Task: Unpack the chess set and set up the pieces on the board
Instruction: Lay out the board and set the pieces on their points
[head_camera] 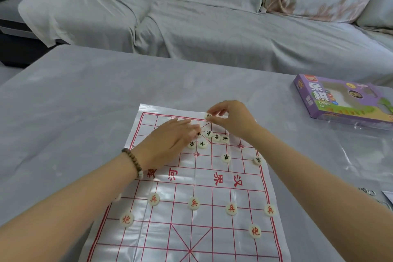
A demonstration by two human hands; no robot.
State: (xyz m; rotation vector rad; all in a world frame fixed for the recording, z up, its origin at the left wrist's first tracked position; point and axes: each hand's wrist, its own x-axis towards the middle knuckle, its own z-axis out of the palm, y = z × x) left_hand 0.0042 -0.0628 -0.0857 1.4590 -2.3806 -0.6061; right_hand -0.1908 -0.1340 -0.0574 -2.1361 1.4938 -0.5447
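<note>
So the right hand (230,120) pinches 1 black piece (207,115) at the board's (161,227) far edge. The left hand (174,137) lies flat, fingers straight, touching the loose cluster (216,137) nearby. That sheet looks slippery, so 1 nudge could scatter them.

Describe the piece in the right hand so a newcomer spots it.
Find the red-lined board on the grey table; go to its far edge. There the right hand pinches a pale disc with a black character. Unlike the black-lettered discs clustered nearer, it is at the back line.
</note>
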